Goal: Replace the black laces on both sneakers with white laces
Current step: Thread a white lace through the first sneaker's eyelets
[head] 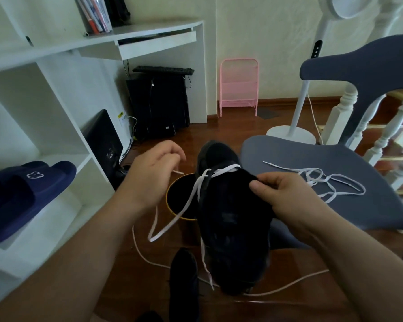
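Note:
A black sneaker (233, 219) is held up in the middle, toe pointing away. My right hand (286, 194) pinches its upper right edge near the eyelets. A white lace (189, 201) runs through the front eyelets and hangs in a long loop to the left. My left hand (154, 170) pinches one end of this lace, its tip sticking out to the right. A second white lace (330, 180) lies loose on the blue chair seat (312, 154). The other black sneaker (184, 282) lies on the floor below.
A black bin with a yellow rim (172, 194) stands on the wooden floor under the sneaker. White shelves with navy slippers (26, 189) are at the left. A white cable (289, 285) crosses the floor. A fan stand (291, 133) and stair balusters are at the right.

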{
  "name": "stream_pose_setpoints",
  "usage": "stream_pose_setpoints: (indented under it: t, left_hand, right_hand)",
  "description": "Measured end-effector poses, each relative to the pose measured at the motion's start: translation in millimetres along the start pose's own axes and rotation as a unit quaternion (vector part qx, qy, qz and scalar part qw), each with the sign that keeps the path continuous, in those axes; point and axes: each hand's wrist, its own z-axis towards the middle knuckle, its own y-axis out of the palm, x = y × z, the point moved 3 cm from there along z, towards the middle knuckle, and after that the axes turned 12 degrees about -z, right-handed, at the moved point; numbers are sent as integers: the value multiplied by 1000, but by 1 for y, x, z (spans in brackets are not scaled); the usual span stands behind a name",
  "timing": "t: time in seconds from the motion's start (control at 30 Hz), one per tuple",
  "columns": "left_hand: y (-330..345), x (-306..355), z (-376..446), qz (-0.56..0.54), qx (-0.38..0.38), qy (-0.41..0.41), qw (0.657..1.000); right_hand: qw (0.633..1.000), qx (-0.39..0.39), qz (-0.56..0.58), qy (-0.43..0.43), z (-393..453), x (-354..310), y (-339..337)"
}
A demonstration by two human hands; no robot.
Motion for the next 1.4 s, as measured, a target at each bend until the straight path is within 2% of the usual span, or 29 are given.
stream_pose_setpoints:
  t: [0.07,0.13,0.2,0.23,0.3,0.4,0.47,0.5,0.6,0.67,0.83,1.03,1.13,1.23,1.3,1.4]
  left_hand:
    - [5,9,-1,-192,-37,-65,978]
    - [13,20,-7,-351,-118,-131,920]
    - [18,32,-14,-422,-190,-148,874]
    - [20,37,-16,-437,-207,-136,865]
    - [24,44,-18,-435,-199,-96,873]
    - [28,47,-19,-340,-115,-11,933]
    - [29,47,-22,-180,-47,53,981]
    - [32,48,-24,-106,-33,81,990]
    - [43,49,-30,23,-36,135,990]
    - [48,47,-31,73,-33,142,987]
    - [54,41,-29,102,-28,123,987]
    - [54,41,-29,103,7,161,982]
    - [56,43,-30,147,1,190,971]
    - [62,42,-29,195,-51,195,960]
    - [66,40,-29,209,-70,187,957]
    - [64,38,-28,238,-45,197,950]
  right_hand:
    - [991,-67,113,38,-5,-2,6]
    - [976,-98,181,66,-8,-5,9]
    - [968,-112,207,82,-10,-7,11]
    - [965,-118,219,89,-11,-8,11]
    - [954,-133,250,99,-12,-8,13]
    - [944,-154,277,87,-13,-10,17]
    - [941,-163,284,82,-13,-12,19]
    - [940,-169,286,81,-13,-13,20]
    - [935,-186,294,67,-15,-15,22]
    - [937,-186,291,52,-18,-16,21]
    - [954,-153,257,18,-24,-24,18]
    - [970,-131,204,-29,-28,-30,15]
    - [989,-91,103,-62,-30,-30,12]
    - [990,13,-81,-118,-30,-31,8]
    - [981,48,-125,-139,-31,-33,7]
    - [975,47,-153,-152,-31,-33,6]
